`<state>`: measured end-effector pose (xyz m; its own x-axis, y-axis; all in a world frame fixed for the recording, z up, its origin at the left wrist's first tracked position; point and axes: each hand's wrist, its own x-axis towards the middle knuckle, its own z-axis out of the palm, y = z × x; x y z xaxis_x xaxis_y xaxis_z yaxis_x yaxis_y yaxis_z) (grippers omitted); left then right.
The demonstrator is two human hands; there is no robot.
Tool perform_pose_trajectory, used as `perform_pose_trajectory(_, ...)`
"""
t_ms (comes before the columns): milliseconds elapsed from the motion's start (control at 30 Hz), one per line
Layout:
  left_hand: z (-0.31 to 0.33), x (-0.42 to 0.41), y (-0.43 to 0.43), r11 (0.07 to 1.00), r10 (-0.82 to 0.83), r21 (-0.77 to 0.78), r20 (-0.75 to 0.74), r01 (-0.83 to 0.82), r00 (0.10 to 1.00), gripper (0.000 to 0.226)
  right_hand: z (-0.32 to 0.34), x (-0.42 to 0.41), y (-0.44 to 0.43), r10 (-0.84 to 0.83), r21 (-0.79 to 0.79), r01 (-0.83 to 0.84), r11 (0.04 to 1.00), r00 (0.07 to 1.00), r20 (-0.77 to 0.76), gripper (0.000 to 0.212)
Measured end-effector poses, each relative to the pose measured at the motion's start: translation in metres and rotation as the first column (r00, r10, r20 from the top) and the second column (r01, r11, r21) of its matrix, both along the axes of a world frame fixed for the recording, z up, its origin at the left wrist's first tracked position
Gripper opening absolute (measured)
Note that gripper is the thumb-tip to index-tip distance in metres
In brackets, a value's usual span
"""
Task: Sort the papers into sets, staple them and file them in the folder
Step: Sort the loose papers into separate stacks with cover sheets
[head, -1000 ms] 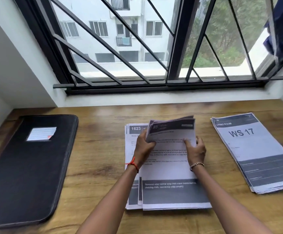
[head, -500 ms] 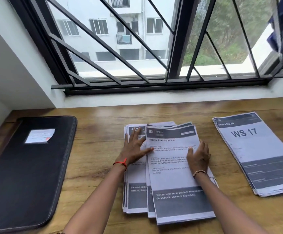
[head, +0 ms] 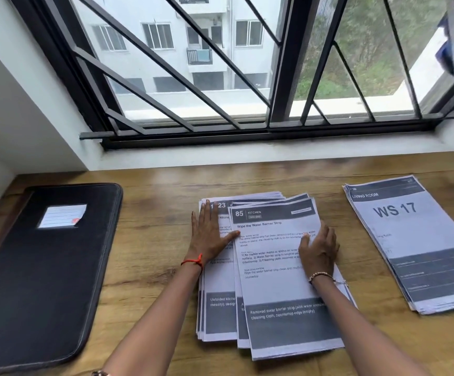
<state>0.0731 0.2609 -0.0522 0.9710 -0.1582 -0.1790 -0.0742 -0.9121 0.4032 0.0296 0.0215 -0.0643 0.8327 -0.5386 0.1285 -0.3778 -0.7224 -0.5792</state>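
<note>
Left grip: the left grip [head: 211, 237] is released, palm down, with straight spread fingers pressing on the fanned paper pile [head: 218, 299]; the thumb tip touches the left edge of the top sheet [head: 274, 283].
Right grip: the right grip [head: 319, 251] is released too, its relaxed fingers resting on the right part of that sheet, near its right edge.
Top sheet: headed "85 KITCHEN", it lies slightly skewed over the pile, between the two grips and under both.
Wrists: a red thread [head: 193, 261] on the left, a bead bracelet [head: 321, 275] on the right.
Second stack: the "WS 17" stack [head: 410, 240] lies well apart to the right, untouched.
Folder: the black folder [head: 44, 280] lies closed at the far left of the bench [head: 160, 213], bearing a white label [head: 62, 216].
</note>
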Motion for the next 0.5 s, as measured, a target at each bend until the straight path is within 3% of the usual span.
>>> perform_pose_trajectory(233,0.0,-0.003,-0.006,0.998,0.006,-0.069,0.113,0.002,0.994,0.091,-0.001,0.001,0.0,0.002,0.004,-0.001,1.0,0.999,-0.034,0.053)
perform_pose_trajectory(367,0.004,-0.006,-0.012,0.952,0.032,-0.305,0.231,0.041,0.972,0.074,0.001,0.001,0.0,0.007,0.005,-0.006,1.0,0.999,-0.036,0.053)
perform_pose_trajectory(500,0.009,-0.01,-0.015,0.865,0.194,-0.501,0.327,-0.005,0.925,0.067,0.002,0.0,0.0,0.009,0.006,-0.009,1.0,0.999,-0.034,0.053)
